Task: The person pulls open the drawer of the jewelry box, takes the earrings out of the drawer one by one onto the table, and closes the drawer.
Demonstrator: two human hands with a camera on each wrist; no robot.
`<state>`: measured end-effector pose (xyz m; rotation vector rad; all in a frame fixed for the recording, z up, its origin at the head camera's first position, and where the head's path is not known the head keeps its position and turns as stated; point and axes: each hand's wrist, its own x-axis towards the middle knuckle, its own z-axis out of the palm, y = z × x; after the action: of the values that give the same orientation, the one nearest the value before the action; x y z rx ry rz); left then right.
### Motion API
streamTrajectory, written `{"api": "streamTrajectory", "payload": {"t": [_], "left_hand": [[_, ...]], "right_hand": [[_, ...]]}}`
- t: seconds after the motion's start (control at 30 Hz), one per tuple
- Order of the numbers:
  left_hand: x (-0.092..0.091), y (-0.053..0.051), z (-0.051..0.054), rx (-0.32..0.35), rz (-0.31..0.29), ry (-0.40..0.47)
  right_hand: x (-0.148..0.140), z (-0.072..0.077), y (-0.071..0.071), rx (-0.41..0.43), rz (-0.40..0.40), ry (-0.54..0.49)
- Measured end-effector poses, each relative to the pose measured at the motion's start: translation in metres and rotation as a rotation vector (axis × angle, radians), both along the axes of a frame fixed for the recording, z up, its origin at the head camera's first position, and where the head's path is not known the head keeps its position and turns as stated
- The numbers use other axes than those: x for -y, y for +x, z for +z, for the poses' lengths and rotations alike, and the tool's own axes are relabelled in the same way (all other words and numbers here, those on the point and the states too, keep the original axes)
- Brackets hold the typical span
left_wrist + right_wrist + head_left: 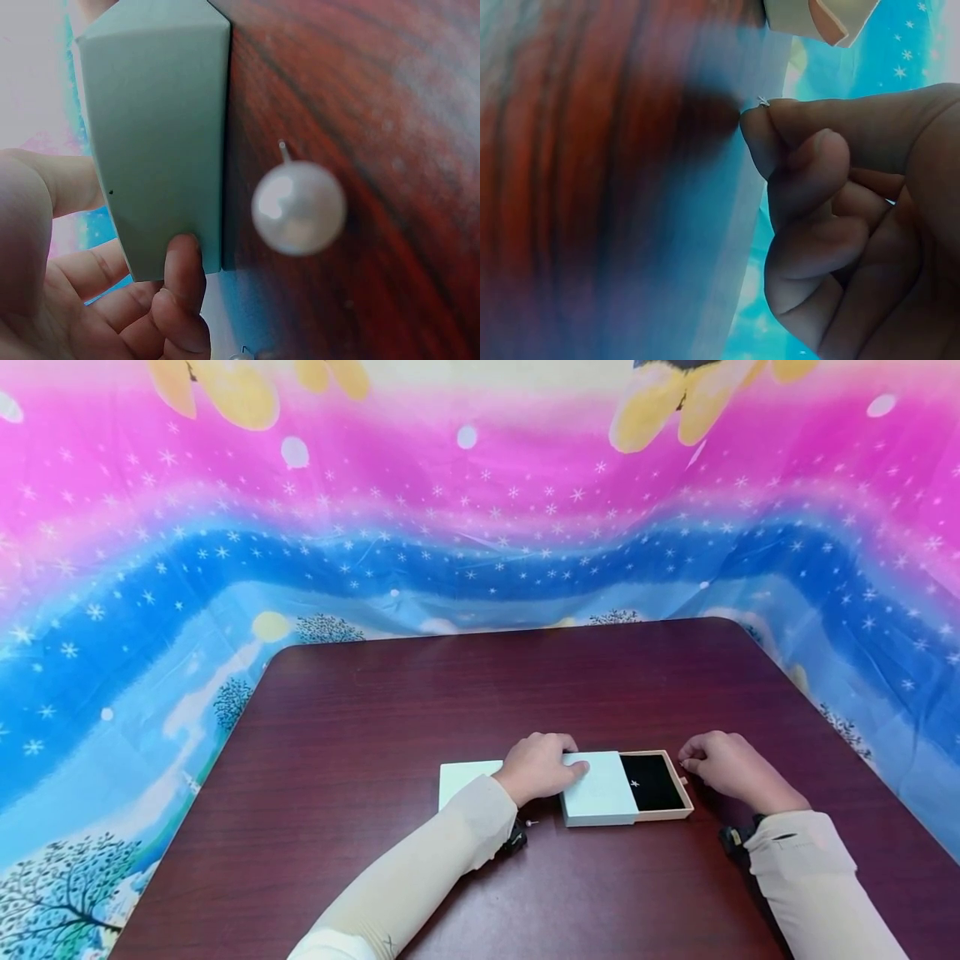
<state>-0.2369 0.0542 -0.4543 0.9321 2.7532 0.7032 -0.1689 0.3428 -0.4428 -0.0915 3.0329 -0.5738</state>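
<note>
My left hand [542,768] grips the left end of a pale green drawer box [598,789], thumb on top. The drawer [679,815] is pulled out to the right, and a small silver star-shaped piece [635,784] lies on its black lining. Just right of the drawer, my right hand [738,768] pinches a tiny silver star-like piece [763,101] between thumb and index finger; its back is hidden. A pearl stud earring [299,208] lies on the table near the left wrist, and part of another pearl piece [241,357] shows at that view's bottom edge.
A second pale box or lid [463,777] lies left of the drawer box, partly covered by the left forearm. Both stand on a dark red wooden table [480,693]. A printed cloth [465,493] hangs behind and around the table.
</note>
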Motion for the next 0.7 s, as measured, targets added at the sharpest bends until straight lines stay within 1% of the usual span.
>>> {"api": "streamTrajectory", "payload": {"t": [0.3, 0.53, 0.7], "left_hand": [[0.0001, 0.0001, 0.0005, -0.002, -0.001, -0.002], [-0.0005, 0.0003, 0.0007, -0.005, 0.001, -0.008], [0.0, 0.0009, 0.0013, -0.003, 0.0, -0.005]], "right_hand": [[0.0016, 0.0015, -0.0007, 0.014, -0.004, -0.003], [0.0018, 0.0013, -0.0013, -0.011, -0.006, 0.01], [0.002, 0.0009, -0.0014, -0.007, -0.01, 0.012]]}}
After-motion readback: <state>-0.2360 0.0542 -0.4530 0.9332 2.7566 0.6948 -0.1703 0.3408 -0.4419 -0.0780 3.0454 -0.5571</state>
